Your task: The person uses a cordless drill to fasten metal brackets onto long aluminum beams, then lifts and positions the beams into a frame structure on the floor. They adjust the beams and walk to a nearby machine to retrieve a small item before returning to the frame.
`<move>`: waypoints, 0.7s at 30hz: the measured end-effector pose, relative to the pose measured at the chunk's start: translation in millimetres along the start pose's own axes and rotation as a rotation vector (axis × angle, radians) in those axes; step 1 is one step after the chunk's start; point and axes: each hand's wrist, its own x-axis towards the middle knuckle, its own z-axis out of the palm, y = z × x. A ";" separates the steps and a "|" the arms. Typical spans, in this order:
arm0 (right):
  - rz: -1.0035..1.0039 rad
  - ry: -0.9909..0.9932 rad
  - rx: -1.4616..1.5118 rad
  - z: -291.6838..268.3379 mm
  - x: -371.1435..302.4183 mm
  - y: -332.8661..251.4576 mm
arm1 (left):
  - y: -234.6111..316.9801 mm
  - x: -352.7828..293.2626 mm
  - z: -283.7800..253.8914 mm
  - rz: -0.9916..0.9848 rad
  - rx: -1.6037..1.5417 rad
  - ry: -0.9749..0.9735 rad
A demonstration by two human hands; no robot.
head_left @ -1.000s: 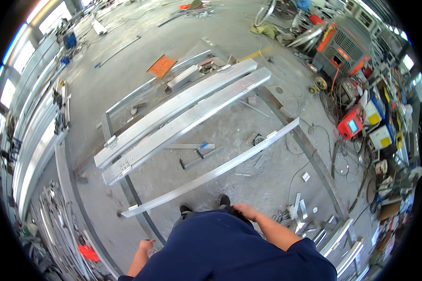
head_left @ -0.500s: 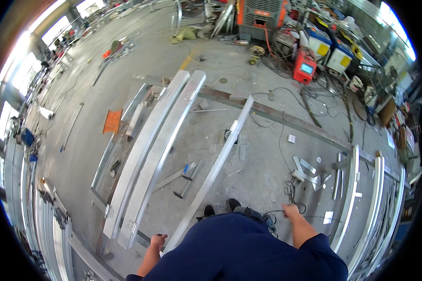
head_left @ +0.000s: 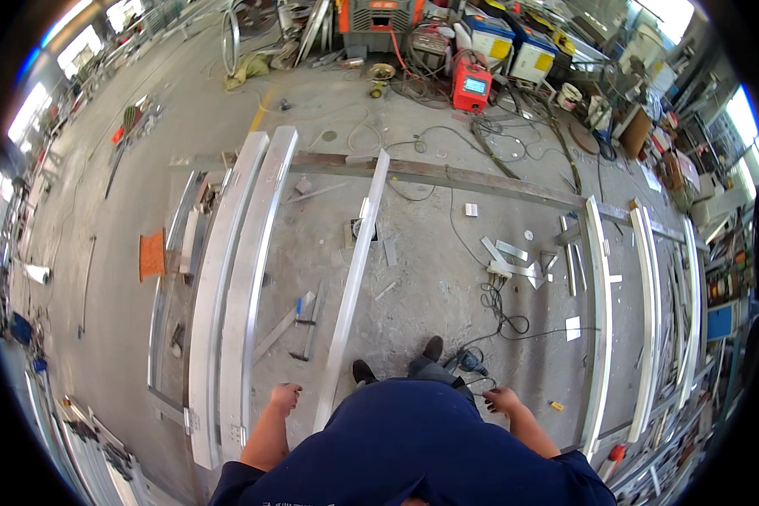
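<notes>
My left hand (head_left: 285, 397) hangs to the left of my body with its fingers curled in and nothing visible in them. It is between two wide silver metal beams (head_left: 257, 278) and a narrower metal bar (head_left: 353, 291). On the other side my right hand (head_left: 502, 401) hangs with fingers loosely bent and somewhat apart, holding nothing I can see. A corded power tool (head_left: 471, 363) lies on the floor just beyond it, beside my shoe (head_left: 433, 347). Neither hand touches the metal.
A steel crossbeam (head_left: 514, 192) carries the far ends of the bars. Long profiles (head_left: 645, 320) stand at the right. Clamps (head_left: 305, 325), offcuts (head_left: 514, 253) and a looping cable (head_left: 502, 312) lie on the floor. A red welding machine (head_left: 471, 82) stands at the back.
My view has turned to the right, so the beams and machines sit further left. Both hands have swung: the left forward, the right back toward my body.
</notes>
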 end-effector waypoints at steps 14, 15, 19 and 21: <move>0.080 0.101 0.383 -95.4 82.8 27.3 | 60.1 -4.8 72.3 -0.101 0.672 0.079; 0.086 0.093 0.396 -102.0 91.9 27.1 | 58.9 -7.4 76.8 -0.074 0.739 0.112; 0.108 0.104 0.409 -137.2 116.7 25.0 | 109.1 -27.3 128.9 -0.001 0.883 0.151; 0.087 0.086 0.395 -146.9 129.8 4.1 | 122.0 -21.7 139.6 0.062 0.852 0.186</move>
